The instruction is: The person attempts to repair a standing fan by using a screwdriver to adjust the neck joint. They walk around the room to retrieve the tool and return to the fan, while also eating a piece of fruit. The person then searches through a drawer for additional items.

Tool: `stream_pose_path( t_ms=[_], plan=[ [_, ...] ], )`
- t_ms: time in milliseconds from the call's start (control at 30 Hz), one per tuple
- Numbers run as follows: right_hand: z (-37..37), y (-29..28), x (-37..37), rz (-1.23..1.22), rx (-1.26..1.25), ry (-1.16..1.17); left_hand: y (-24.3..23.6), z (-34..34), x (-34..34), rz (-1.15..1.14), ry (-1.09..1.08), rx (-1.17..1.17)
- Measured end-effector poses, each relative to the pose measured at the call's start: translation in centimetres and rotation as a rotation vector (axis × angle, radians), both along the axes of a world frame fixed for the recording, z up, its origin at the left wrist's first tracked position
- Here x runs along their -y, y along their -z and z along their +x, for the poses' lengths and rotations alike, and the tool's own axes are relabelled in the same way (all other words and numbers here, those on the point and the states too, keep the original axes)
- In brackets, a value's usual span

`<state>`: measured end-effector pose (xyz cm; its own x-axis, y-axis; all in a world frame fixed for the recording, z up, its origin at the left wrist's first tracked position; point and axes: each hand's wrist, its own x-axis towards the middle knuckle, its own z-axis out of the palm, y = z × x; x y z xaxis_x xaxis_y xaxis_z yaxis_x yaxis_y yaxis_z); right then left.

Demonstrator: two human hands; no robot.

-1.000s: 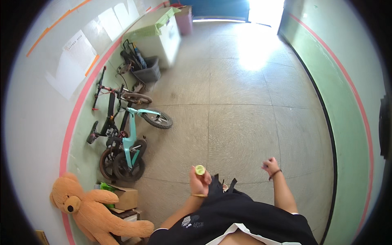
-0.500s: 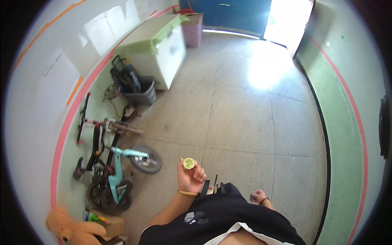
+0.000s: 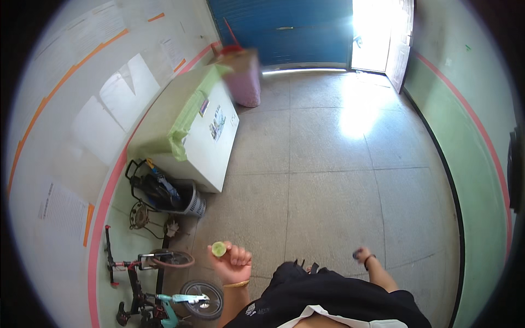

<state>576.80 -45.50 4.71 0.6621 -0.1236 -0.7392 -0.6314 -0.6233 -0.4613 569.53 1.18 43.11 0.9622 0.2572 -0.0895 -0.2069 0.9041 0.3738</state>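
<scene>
My left hand (image 3: 232, 266) is raised in front of me, fingers curled around a halved lime (image 3: 219, 249) with its pale green cut face turned up. A yellow band circles that wrist. Out to my right side hangs my right hand (image 3: 362, 255), its fingers closed on a small dark object that I cannot make out. A dark band is on the right wrist. Below the left hand, apart from it, lies the grey wheel (image 3: 203, 300) of a turquoise children's bike (image 3: 170, 311).
Along the left wall are a second small bike (image 3: 134, 273), a grey basket (image 3: 197, 203) with umbrellas and a white chest freezer (image 3: 210, 147) under a green cover. A pink bin (image 3: 244, 87) stands beyond it. A blue shutter (image 3: 281, 35) and an open door (image 3: 402, 49) are at the far end.
I have moved forward along the room, and the freezer and bin appear nearer. My left hand, still holding the lime half, sits lower and further left; my right arm has swung outward.
</scene>
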Motion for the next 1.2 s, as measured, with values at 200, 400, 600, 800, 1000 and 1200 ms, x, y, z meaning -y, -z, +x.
stream_pose_path(
  t_ms=[200, 400, 600, 800, 1000, 1200],
  plan=[
    [30.5, -14.0, -14.3, -0.063, 0.365, -0.361, 2.8, 15.4, -4.8, -0.003, -0.241, -0.074],
    [44.0, -15.3, -20.2, -0.036, 0.157, -0.419, 3.2, 38.1, -10.4, -0.123, -0.159, -0.173],
    [49.4, -8.9, -12.2, -0.15, -0.093, -0.194, -1.2, 59.4, -12.3, 0.057, -0.06, -0.004],
    [67.1, -2.7, -11.8, -0.265, -0.122, -0.433, 1.5, 76.3, -15.0, -0.091, -0.1, -0.033],
    [97.6, -12.7, -21.0, -0.039, 0.444, -0.312, 0.1, 90.5, -14.6, -0.048, 0.004, -0.098],
    [108.1, -25.6, -26.8, 0.449, 0.757, 0.146, -0.1, 104.5, -15.3, -0.081, 0.276, -0.192]
  ],
)
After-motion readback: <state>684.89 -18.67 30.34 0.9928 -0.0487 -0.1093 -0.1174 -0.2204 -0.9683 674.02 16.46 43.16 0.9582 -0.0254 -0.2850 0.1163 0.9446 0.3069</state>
